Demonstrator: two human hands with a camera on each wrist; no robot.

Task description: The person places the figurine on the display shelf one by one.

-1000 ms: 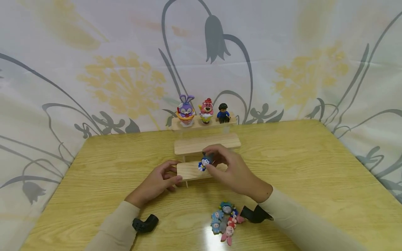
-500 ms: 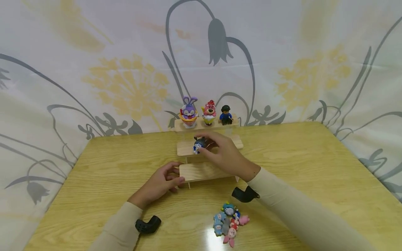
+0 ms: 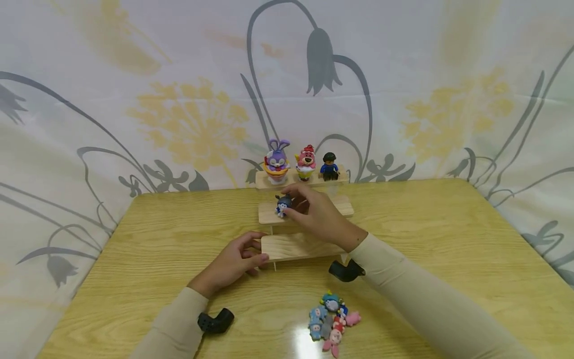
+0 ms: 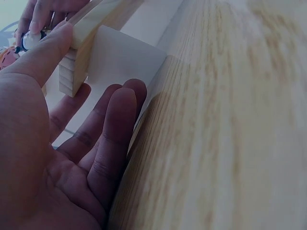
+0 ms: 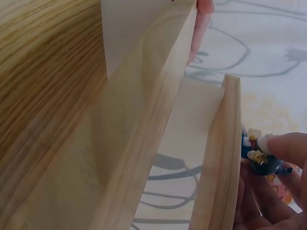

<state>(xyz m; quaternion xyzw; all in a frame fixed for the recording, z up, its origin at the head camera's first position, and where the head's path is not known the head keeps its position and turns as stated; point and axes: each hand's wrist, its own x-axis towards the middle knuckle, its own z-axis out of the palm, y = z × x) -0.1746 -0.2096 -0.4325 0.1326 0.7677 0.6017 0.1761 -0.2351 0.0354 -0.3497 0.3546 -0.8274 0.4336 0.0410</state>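
My right hand [image 3: 320, 214] pinches a small figurine [image 3: 283, 205] with a dark blue cap and white face over the left part of the stand's middle step [image 3: 269, 213]. In the right wrist view the figurine [image 5: 261, 155] sits against that step's edge, between thumb and fingers. My left hand [image 3: 235, 259] holds the left end of the bottom step [image 3: 291, 247]. Seen from the left wrist, the thumb [image 4: 48, 52] lies on top of the board and a fingertip touches it from below. The other fingers are loosely bent beside the stand's pale support [image 4: 122, 57].
On the top step stand a purple rabbit figurine [image 3: 276, 162], a pink bear figurine [image 3: 306, 163] and a black-haired toy figure [image 3: 329, 167]. Several more figurines [image 3: 331, 321] lie in a cluster on the wooden table [image 3: 426, 239] in front. A patterned cloth [image 3: 179, 99] hangs behind.
My right hand has carried the blue-capped figurine from above the bottom step up and back to the middle step. The left hand keeps its hold on the bottom step. The head view shifted slightly.
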